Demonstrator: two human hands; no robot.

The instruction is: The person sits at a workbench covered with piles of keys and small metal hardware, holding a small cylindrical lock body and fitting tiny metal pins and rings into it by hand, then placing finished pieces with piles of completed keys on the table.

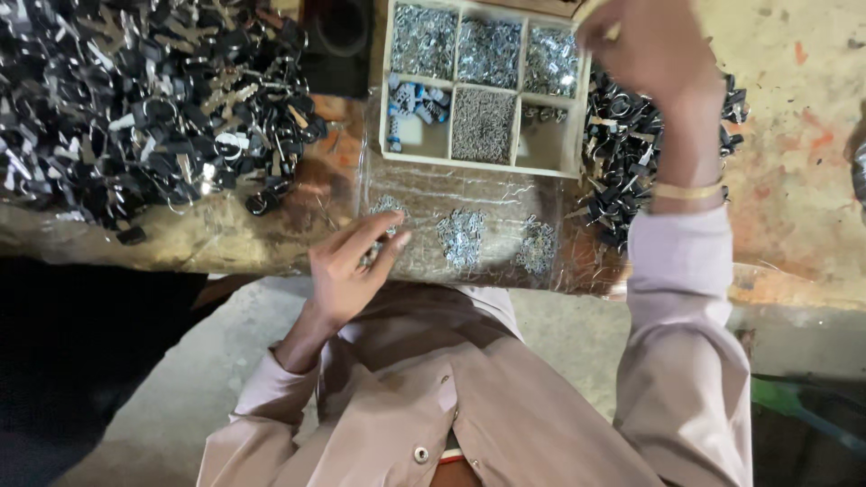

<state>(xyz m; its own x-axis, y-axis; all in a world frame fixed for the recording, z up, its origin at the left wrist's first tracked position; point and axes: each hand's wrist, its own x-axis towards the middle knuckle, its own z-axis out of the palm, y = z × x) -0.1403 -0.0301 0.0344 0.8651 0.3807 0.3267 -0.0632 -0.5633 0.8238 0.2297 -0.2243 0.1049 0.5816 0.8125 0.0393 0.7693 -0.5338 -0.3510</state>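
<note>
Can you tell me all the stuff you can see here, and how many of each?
wooden tray: one, pale, six compartments, top middle of the bench
small metal parts: too many to count, silvery, in the tray's compartments
blue and white bits: a few, lower left compartment
little heaps: three, silvery, on the clear sheet below the tray
clear sheet: one, shiny, over the bench
big pile: countless black and metal pieces, left
smaller pile: same kind, right of the tray
bench: one, worn, stained
bracelet: one, gold, right wrist
left hand: at the left heap
right hand: raised over the tray's right corner
</note>
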